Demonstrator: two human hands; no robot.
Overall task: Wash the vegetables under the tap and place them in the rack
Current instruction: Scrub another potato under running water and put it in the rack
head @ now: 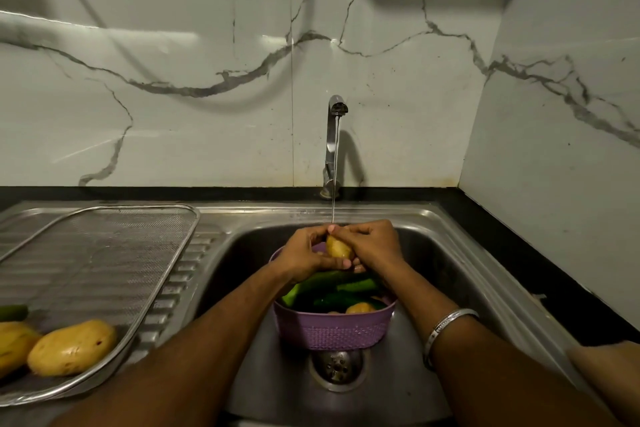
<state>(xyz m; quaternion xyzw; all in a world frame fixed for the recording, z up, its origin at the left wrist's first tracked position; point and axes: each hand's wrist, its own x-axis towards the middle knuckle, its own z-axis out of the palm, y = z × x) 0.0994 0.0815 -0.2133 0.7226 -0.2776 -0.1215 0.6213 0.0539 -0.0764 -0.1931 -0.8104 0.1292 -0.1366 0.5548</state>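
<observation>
Lower left of frame: two potatoes (71, 347) plus green vegetable end (13, 312) already lie on mesh rack (114, 246); judged washed.

Centre: purple basket (332, 331) in sink (450, 253) holds green vegetables (356, 286) and another potato (360, 307), unwashed I judge.

Above basket: my left hand (301, 253) and right hand (375, 244) both clamped round one potato (338, 248) under thin stream from tap (334, 142).

Judgement: under halfway.

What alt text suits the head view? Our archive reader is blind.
Both hands, left hand and right hand, hold a potato under the running tap, above a purple basket of vegetables in the sink. Washed potatoes lie on the mesh rack.
</observation>
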